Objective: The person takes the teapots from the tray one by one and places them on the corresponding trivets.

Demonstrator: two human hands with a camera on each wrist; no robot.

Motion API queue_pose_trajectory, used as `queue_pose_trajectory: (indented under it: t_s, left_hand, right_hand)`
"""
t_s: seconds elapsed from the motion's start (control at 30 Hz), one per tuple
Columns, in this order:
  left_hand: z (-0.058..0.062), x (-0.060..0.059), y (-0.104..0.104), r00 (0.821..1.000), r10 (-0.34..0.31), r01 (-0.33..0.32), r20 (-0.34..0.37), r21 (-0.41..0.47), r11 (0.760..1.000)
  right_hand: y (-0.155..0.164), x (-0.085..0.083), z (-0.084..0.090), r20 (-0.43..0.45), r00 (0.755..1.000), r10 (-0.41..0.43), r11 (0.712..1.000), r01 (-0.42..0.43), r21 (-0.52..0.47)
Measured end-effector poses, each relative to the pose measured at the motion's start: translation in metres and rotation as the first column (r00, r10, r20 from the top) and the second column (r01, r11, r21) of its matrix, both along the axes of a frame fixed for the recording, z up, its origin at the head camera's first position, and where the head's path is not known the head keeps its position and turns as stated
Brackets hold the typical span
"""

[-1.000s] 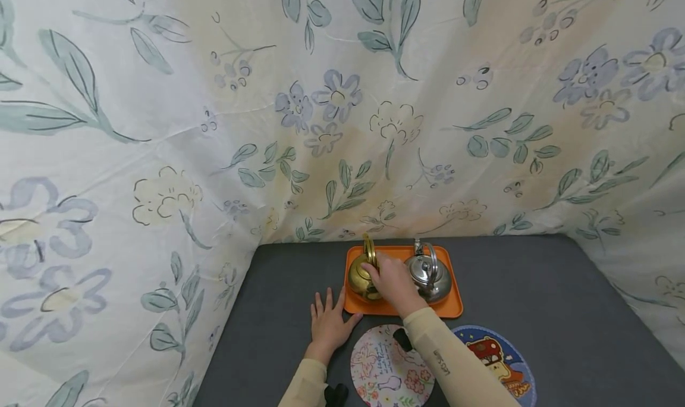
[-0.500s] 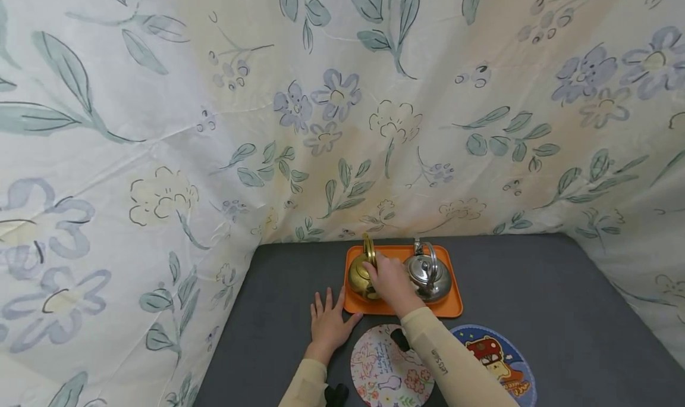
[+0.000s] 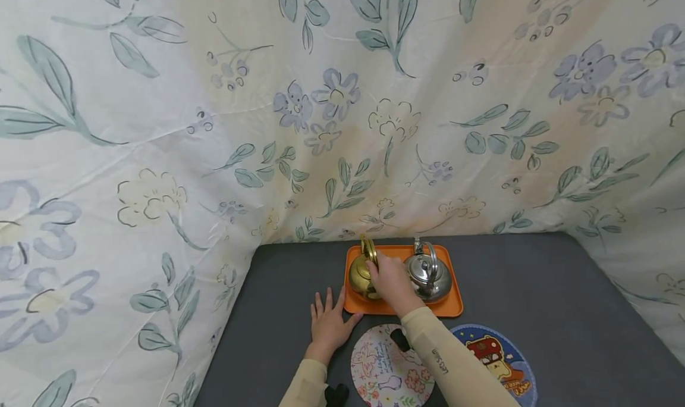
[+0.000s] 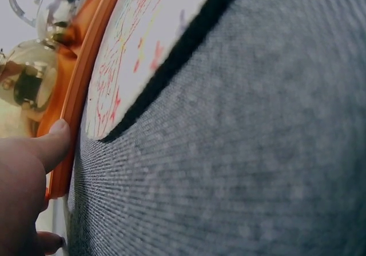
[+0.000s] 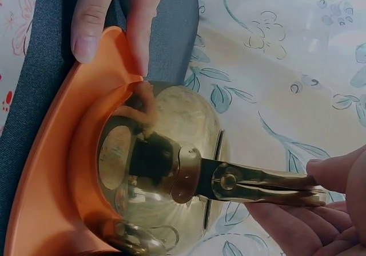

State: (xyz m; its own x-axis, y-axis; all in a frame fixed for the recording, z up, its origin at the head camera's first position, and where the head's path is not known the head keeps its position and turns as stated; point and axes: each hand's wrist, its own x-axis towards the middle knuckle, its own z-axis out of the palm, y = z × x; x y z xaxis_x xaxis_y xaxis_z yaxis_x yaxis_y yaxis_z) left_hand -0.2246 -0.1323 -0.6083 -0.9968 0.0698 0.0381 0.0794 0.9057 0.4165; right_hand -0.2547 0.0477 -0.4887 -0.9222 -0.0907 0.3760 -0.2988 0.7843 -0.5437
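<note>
Your right hand (image 3: 393, 281) now pinches the round brass kettle's (image 3: 361, 276) handle, kettle still on orange plastic tray (image 3: 452, 306) w/ little change; left hand (image 3: 327, 323) flat, steadying tray edge.

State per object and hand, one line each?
gold kettle: upright on the tray, handle raised
silver kettle: upright on the tray, lid on, untouched
orange tray: flat on the grey table
right hand: pinches the gold kettle's handle
left hand: flat on the table, thumb touching the tray's rim
two round mats: flat, near the tray
</note>
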Motion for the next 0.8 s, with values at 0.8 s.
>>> queue_pose_trajectory:
  t_s: [0.8]
  left_hand:
    - [0.002, -0.006, 0.004, 1.000, 0.002, -0.002, 0.015, -0.010, 1.000]
  right_hand:
    - [0.013, 0.022, 0.022, -0.155, 0.987, 0.042, 0.998, -0.049, -0.044]
